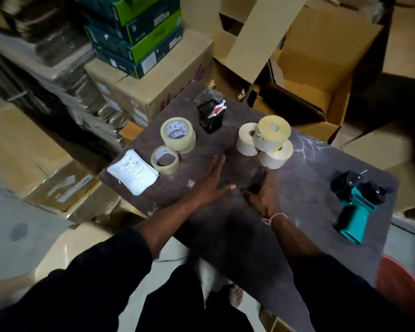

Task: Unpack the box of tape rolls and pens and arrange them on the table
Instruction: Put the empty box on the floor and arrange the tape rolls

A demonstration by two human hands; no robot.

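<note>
Dark surface [309,188]. Black pen holder [210,118] with pens as reference: clear tape rolls [177,134] left, label rolls [268,140] right. Left hand [211,180] flat, fingers straight; right hand [264,195] blurred, fingers' state unclear.

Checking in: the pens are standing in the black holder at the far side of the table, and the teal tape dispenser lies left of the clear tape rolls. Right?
Not quite. The head view shows the teal tape dispenser lying at the table's right end, far right of the clear tape rolls. The pens do stand in the black holder at the far side.

Head view, steeply down, close
</note>
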